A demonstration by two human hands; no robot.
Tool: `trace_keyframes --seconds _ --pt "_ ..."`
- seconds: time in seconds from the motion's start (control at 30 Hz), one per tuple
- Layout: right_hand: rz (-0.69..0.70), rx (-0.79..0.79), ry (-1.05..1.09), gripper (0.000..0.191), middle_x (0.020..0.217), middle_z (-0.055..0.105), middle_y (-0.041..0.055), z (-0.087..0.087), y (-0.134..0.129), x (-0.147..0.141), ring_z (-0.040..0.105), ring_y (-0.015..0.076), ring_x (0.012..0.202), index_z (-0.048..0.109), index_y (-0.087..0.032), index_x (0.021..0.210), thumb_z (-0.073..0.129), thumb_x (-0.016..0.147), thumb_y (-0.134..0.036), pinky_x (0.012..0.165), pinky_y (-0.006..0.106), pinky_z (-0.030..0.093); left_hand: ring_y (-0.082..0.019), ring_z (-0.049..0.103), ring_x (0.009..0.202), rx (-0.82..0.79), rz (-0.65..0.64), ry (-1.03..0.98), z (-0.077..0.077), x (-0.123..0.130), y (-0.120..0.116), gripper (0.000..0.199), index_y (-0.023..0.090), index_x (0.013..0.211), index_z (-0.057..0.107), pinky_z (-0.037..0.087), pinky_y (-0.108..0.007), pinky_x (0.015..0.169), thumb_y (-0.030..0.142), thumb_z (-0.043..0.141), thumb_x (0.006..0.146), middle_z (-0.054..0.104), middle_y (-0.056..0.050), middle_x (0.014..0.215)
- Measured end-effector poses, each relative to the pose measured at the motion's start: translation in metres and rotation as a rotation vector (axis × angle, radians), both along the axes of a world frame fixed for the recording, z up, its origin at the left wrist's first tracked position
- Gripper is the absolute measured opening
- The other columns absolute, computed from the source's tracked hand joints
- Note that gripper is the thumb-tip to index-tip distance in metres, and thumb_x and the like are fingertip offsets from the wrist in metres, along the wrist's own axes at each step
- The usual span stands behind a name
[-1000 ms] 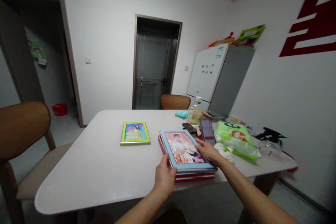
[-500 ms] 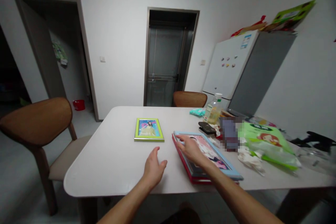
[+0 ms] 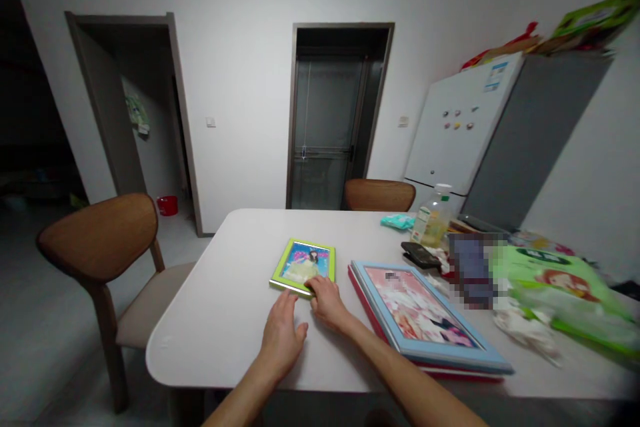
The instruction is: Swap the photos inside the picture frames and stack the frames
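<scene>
A small photo frame with a lime-green border lies flat on the white table, turned slightly at an angle. My right hand has its fingers curled over the near right corner of this frame, covering part of the picture's lower edge. Just in front of the near edge is my left hand, fingers stretched and thumb apart, holding nothing. To the right, a larger light-blue picture frame rests on top of a stack with a red-edged frame below.
Beyond the stack lie a black wallet-like item, a bottle of yellowish liquid, a turquoise packet, crumpled tissue and a green plastic package. Wooden chairs stand at the left and far side.
My right hand has left the frame stack and reached the green photo frame, which now sits turned. My left hand has stayed open near the table's front. The view has shifted left.
</scene>
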State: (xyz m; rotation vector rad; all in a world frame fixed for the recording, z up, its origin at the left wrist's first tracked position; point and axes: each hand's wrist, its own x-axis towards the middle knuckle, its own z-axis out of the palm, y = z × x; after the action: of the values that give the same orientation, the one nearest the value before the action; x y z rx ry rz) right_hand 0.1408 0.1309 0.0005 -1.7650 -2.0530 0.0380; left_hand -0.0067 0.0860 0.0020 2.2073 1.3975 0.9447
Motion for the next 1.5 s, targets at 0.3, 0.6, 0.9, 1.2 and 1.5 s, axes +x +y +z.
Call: trace_keyframes --seconds 0.3,0.6,0.9,1.2,1.5 --pt "0.237 0.019 0.523 0.040 0.094 0.058 0.0060 0.004 -0.110 0.008 0.050 0.0168 0.093 0.059 -0.018 0.090 0.037 0.058 -0.007 0.086 0.031 0.037 -0.027 0.029 0.119 0.096 -0.211 0.328 -0.004 0.001 -0.054 0.067 0.014 0.117 0.040 0.017 -0.046 0.100 0.044 0.062 0.061 0.040 -0.013 0.127" --pt "-0.148 0.181 0.909 0.037 0.111 0.052 0.0106 0.003 -0.101 0.028 0.049 0.0206 0.101 0.051 -0.015 0.104 0.041 0.072 -0.032 0.085 0.033 0.041 -0.024 0.047 0.098 0.144 -0.201 0.282 0.012 0.001 -0.071 0.037 0.018 0.100 0.049 0.038 -0.038 0.085 0.021 0.059 0.064 0.055 -0.006 0.105" --pt "0.094 -0.015 0.832 0.046 0.122 0.045 0.0103 0.020 -0.089 -0.017 0.046 0.0191 0.107 0.042 -0.017 0.117 0.040 0.077 -0.038 0.091 0.036 0.037 -0.017 0.054 0.095 0.052 -0.011 -0.471 0.060 -0.023 -0.065 0.054 0.022 0.123 0.020 0.047 -0.030 0.076 0.020 0.044 0.075 0.054 -0.006 0.105" --pt "0.301 -0.014 0.438 0.045 0.123 0.043 0.0105 0.017 -0.091 -0.033 0.036 0.0209 0.115 0.048 -0.019 0.114 0.047 0.074 -0.038 0.097 0.040 0.028 -0.020 0.050 0.104 -0.139 0.086 -0.589 0.035 -0.056 -0.060 0.058 0.017 0.122 0.026 0.041 -0.031 0.087 0.026 0.050 0.071 0.049 -0.009 0.118" --pt "0.239 0.029 0.177 0.036 0.120 0.045 0.0114 0.005 -0.104 -0.017 0.040 0.0223 0.110 0.051 -0.018 0.109 0.043 0.076 -0.030 0.093 0.040 0.031 -0.022 0.033 0.118 0.005 0.115 -0.055 -0.020 -0.072 -0.057 0.057 0.015 0.124 0.026 0.019 -0.045 0.100 0.025 0.048 0.072 0.039 -0.011 0.127"
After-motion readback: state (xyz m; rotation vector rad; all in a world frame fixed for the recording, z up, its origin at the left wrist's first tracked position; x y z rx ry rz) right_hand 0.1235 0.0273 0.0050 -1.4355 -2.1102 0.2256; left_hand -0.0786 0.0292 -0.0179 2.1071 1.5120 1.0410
